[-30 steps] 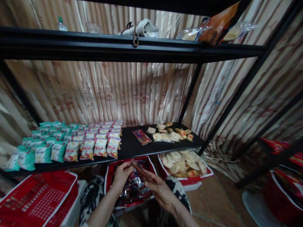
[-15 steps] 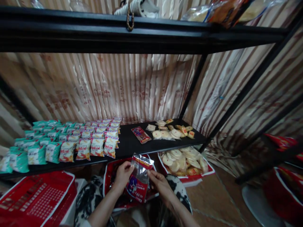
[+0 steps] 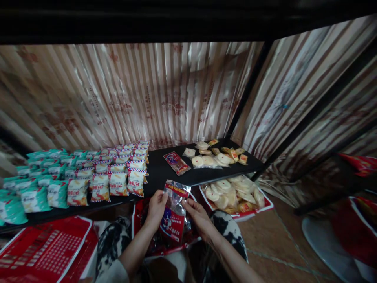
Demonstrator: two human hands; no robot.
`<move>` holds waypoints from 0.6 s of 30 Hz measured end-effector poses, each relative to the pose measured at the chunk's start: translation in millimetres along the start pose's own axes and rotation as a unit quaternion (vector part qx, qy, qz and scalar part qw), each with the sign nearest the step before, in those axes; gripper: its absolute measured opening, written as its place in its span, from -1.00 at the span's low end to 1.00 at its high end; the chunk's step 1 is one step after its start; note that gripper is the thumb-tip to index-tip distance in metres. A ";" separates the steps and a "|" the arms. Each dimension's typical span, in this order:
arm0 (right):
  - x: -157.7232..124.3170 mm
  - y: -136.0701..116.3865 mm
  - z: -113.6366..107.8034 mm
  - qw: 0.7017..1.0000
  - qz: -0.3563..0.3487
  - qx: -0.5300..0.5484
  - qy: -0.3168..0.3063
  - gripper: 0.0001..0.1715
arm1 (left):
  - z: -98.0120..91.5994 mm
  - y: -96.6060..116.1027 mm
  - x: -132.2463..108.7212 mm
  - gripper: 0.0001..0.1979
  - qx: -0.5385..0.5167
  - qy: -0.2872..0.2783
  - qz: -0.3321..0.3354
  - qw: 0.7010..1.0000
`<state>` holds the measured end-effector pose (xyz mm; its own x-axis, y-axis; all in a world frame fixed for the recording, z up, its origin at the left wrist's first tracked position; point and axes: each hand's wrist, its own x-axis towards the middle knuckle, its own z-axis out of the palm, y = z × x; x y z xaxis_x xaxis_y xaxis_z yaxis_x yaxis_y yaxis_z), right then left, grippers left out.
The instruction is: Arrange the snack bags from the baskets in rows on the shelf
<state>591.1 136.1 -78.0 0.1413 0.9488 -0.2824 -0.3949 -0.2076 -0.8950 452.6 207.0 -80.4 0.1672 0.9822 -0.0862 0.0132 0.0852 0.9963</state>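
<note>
A red and clear snack packet (image 3: 173,214) is held between my two hands, over an open red bag (image 3: 138,220) at my knees. My left hand (image 3: 156,210) pinches its left edge near the top. On the right edge, my right hand (image 3: 196,214) closes its thumb and fingers. A similar red packet (image 3: 176,163) lies flat on the black shelf (image 3: 159,173) in front. To its right are round pale crackers in clear wrappers (image 3: 207,161) and small yellow packets (image 3: 234,154).
Rows of teal packets (image 3: 33,198) and white-red packets (image 3: 100,186) fill the shelf's left part. Below it are a red bag of pale crackers (image 3: 232,194) and a large red bag (image 3: 44,247). A dark upper shelf (image 3: 147,23) spans overhead.
The view has tilted down and come closer, so the items on top of the upper shelf have left the picture. Both hands still hold the packet, which now hangs a little straighter.
</note>
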 end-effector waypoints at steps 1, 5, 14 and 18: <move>3.0 -0.1 -0.7 1.000 0.001 -0.001 0.008 -0.56 | 1.2 -0.8 2.4 -0.65 -0.005 -0.002 -0.006 1.000; 15.4 -7.0 0.5 0.999 0.013 0.025 0.020 -0.58 | 4.6 -2.5 13.9 -0.65 -0.025 -0.002 -0.027 0.999; 44.4 -8.8 9.7 1.000 -0.004 0.022 -0.004 -0.53 | 8.2 -4.8 43.5 -0.60 -0.036 0.042 -0.040 0.998; 68.5 -7.4 3.6 0.997 -0.025 -0.059 0.044 -0.47 | 13.1 -3.8 53.7 -0.50 -0.079 0.015 -0.094 0.992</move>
<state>600.4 203.4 -89.5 0.2398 0.9348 -0.2619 -0.2758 -0.1931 -0.9416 474.5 257.2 -88.8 0.1461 0.9506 -0.2738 -0.1134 0.2910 0.9500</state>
